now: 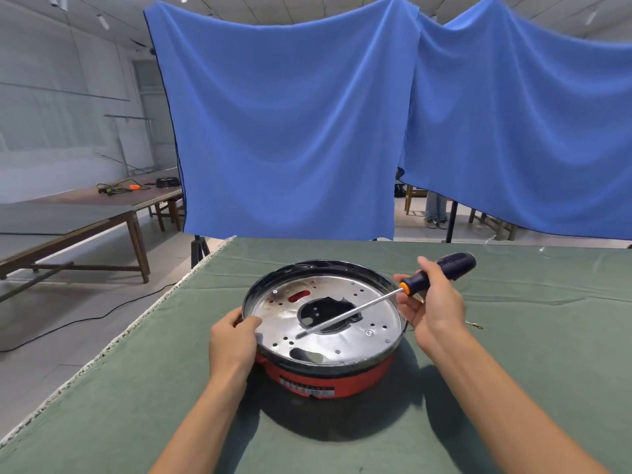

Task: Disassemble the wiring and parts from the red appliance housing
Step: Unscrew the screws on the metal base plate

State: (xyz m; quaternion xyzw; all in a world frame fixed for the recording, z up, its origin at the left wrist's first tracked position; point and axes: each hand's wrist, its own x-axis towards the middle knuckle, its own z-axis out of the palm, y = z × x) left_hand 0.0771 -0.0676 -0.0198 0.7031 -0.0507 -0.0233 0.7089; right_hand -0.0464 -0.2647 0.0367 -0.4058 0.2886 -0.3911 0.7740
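Two bare forearms over green table, left hand curled on red housing rim, right hand grip closed around screwdriver, tip resting on silver plate inside housing.

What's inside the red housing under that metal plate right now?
Only darkness shows through the central opening of the silver plate, which covers the red housing. The screwdriver shaft crosses above it. Any wiring or parts beneath are hidden.

A bench draped in wrinkled green cloth carries the load here. The red appliance housing sits on it near the left edge, toward the far side. A small gold-coloured bit lies just right of it.
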